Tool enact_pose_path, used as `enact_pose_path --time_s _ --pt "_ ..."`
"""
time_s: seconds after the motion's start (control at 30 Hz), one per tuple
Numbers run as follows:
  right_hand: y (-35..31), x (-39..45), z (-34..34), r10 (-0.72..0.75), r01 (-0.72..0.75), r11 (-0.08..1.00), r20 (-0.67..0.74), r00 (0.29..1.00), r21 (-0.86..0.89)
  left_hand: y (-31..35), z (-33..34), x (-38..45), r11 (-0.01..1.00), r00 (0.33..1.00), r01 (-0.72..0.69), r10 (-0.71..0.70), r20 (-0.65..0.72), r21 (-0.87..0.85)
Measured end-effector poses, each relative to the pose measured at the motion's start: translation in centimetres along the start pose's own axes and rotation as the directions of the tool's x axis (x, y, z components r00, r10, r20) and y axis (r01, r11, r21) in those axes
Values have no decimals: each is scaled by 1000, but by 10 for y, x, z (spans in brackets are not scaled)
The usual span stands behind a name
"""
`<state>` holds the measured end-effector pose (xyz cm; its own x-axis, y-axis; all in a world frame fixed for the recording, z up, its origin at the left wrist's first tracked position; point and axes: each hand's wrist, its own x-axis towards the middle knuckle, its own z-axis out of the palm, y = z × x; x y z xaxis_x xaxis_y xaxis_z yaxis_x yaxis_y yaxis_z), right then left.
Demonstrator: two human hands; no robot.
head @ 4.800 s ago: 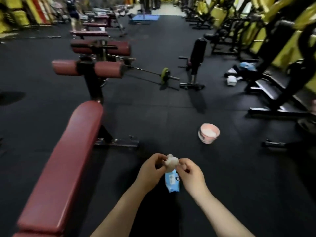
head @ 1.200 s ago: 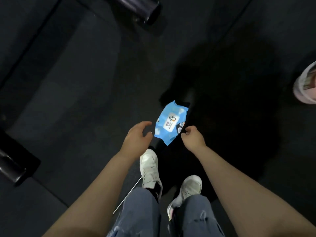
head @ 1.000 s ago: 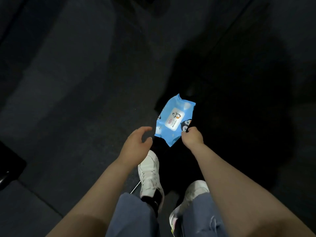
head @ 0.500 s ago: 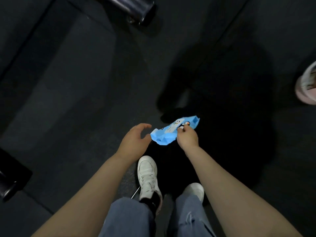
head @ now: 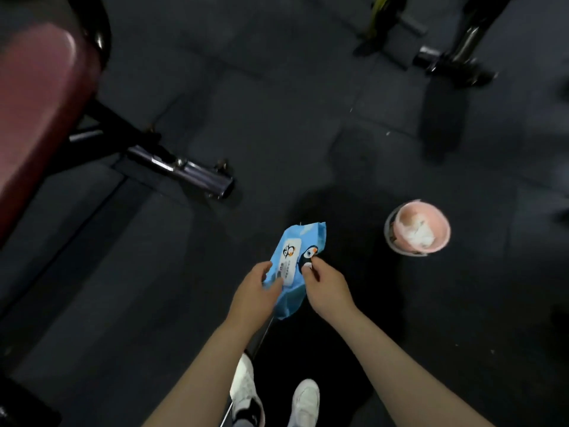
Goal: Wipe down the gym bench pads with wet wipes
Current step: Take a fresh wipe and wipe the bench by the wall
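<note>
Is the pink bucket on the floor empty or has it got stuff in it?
Not empty. The pink bucket stands upright on the dark floor with crumpled white wipes inside it.

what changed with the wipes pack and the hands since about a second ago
The blue wipes pack was on the floor with the right hand reaching its edge; it has since been lifted. The left hand, empty and open before, now holds the pack's left side with its thumb on the label. The view has tipped up, showing the red bench pad and the pink bucket. The right hand's pinch stayed on the pack.
</note>
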<state>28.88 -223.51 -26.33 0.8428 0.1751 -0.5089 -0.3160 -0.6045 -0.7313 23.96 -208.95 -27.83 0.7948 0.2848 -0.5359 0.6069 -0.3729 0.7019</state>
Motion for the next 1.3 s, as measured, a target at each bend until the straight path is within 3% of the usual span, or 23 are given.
enact_pose_path --time_s 0.17,0.3,0.37,0.53,0.73,0.87,1.03,1.13,1.23,1.3 --pt "-75 -85 -79 -148 141 987 -80 986 -77 104 -21 -71 985 990 -136 131 -53 -108" --pt "-115 -144 -127 -313 281 941 -169 935 -190 174 -38 -119 961 974 -214 197 -111 -177" --pt "-128 -169 -146 -323 276 935 -217 921 -221 201 -44 -139 950 962 -264 246 -117 -169" --pt "-141 -213 -182 -262 283 959 -360 895 5 249 -47 -175 910 916 -400 393 -86 -108" --pt "-131 -247 -200 -173 295 941 -516 839 164 281 -36 -202 876 873 -479 482 75 -64" --pt "-119 -267 -214 -62 271 925 -600 797 265 288 -32 -203 873 862 -463 484 151 -151" --pt "-98 -296 -216 52 298 854 -640 767 427 299 -26 -205 847 791 -520 525 315 -109" --pt "-88 -320 -214 117 341 782 -660 742 522 304 -18 -208 881 763 -434 470 445 -186" --pt "-84 -346 -209 162 375 744 -693 702 553 302 -5 -217 932 646 -263 363 671 -251" --pt "-76 -359 -204 207 384 728 -716 667 568 301 6 -226 939 589 -216 345 731 -268"
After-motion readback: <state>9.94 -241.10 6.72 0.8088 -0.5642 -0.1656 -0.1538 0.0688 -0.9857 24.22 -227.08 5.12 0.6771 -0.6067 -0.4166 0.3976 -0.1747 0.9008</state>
